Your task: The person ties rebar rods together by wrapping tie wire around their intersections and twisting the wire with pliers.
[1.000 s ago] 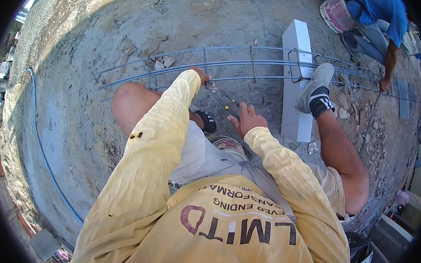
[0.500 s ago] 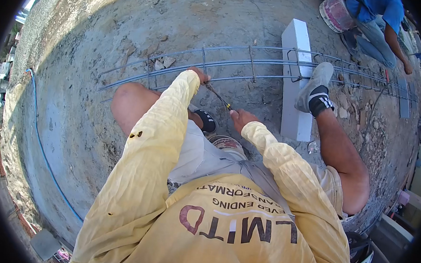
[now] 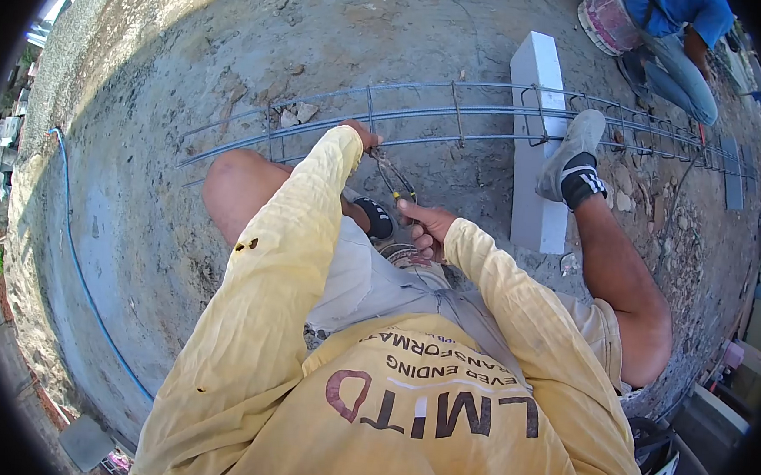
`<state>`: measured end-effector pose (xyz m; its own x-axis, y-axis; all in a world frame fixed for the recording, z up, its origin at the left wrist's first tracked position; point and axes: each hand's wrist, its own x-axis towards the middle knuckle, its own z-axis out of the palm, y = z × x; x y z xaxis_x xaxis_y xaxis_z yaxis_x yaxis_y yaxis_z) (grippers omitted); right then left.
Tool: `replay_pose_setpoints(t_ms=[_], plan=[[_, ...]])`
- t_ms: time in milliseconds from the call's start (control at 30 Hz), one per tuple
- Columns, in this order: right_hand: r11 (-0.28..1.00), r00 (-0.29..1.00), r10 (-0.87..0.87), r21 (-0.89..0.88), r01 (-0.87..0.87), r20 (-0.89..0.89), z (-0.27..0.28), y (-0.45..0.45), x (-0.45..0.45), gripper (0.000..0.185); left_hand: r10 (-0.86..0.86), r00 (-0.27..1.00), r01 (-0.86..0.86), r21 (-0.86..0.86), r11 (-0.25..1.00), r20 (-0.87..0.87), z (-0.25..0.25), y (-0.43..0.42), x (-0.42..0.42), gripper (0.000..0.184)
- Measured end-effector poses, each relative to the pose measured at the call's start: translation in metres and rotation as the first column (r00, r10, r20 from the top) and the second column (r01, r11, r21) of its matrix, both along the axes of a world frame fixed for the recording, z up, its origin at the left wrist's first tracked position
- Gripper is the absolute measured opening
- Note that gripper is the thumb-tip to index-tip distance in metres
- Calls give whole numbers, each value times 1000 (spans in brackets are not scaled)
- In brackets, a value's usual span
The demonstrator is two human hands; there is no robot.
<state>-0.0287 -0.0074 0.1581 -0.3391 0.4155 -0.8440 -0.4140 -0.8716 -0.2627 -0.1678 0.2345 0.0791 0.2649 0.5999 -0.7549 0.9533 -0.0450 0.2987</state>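
A cage of long steel rebars (image 3: 421,139) with square stirrups stretches across the ground in front of me. My left hand (image 3: 365,135) is closed at its near bar, by a stirrup; the fingertips are partly hidden by the sleeve. My right hand (image 3: 427,226) grips a pair of pincers (image 3: 394,176) with yellow marks on the handles. The handles stand apart, and the jaws point at the near bar just below my left hand. Whether a wire sits in the jaws is too small to tell.
A white block (image 3: 538,186) lies under the cage, my shoe (image 3: 582,137) beside it. A bucket (image 3: 604,23) and a co-worker in blue (image 3: 683,56) are at upper right. Under me is another bucket (image 3: 410,257). A blue hose (image 3: 82,271) runs along the left; rubble (image 3: 299,113) lies behind the cage.
The pincers' handles have spread apart from nearly closed, and my right hand has shifted slightly down and left. My left hand stays put. The co-worker's arm has drawn upward.
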Motion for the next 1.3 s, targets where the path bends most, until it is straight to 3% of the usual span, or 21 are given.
replay_pose_setpoints(t_ms=[100, 200, 300, 400, 500, 600, 633, 700, 733, 767, 800, 900, 1000, 1100, 1200, 1267, 1300], plan=[[984, 960, 167, 24, -177, 227, 15, 3, 0, 51, 59, 997, -61, 34, 998, 44, -4, -1, -4, 48], [956, 783, 157, 107, -273, 602, 0, 2, -1, 57, 60, 995, -64, 36, 997, 81, -4, -3, -4, 47], [794, 150, 145, -25, -607, 978, 20, -6, -10, 62, 38, 998, -41, 37, 999, 55, -3, -2, -2, 47], [777, -28, -11, -9, -630, 1000, 16, -14, -15, 63, 18, 999, -20, 46, 999, 48, 3, -3, -2, 46], [739, 30, 50, -17, -673, 998, 22, -11, -10, 60, -3, 1000, 2, 31, 1000, 13, 2, -2, -2, 49], [743, 214, 177, 13, -669, 961, 10, -7, 3, 56, -5, 1000, 5, -9, 1000, 11, 4, -2, -2, 51], [834, 463, 217, 82, -545, 860, 7, -5, 7, 55, -3, 1000, 3, -25, 1000, 19, 8, -3, -3, 51], [966, 851, 161, 98, -240, 500, 3, -2, 14, 54, -7, 999, 8, -39, 999, 31, 17, -4, -1, 50], [981, 964, 104, 136, -140, 245, -6, -6, 20, 54, -7, 999, 8, -46, 999, 37, 19, -5, 0, 50], [989, 999, 39, 147, -34, -31, -22, -11, 27, 55, 3, 1000, -2, -29, 1000, 29, 18, -5, 0, 50], [990, 952, -27, 126, 69, -305, -17, -10, 26, 55, 13, 1000, -13, -14, 1000, 20, 13, -5, -1, 50], [999, 999, -39, -9, 39, 2, 0, -3, 13, 53, 16, 999, -16, 18, 1000, 29, 3, -4, -3, 52], [997, 986, -70, -24, 75, 150, 6, 1, 16, 54, 29, 999, -31, 40, 999, 32, 1, -6, -2, 52], [998, 998, -56, -6, 55, -28, -18, -5, 26, 51, 60, 996, -65, 73, 995, 69, -5, -5, -2, 46], [997, 996, -81, 14, 81, -46, -20, -7, 22, 50, 85, 986, -115, 208, 971, 144, -9, -10, -6, 47], [994, 972, -65, 102, 43, 227, -14, 0, 18, 43, 152, 971, -195, 248, 949, 183, 3, -16, -10, 49], [990, 931, -68, 141, 18, 359, -10, 2, 17, 40, 211, 958, -252, 225, 941, 193, 37, -23, -8, 51]])
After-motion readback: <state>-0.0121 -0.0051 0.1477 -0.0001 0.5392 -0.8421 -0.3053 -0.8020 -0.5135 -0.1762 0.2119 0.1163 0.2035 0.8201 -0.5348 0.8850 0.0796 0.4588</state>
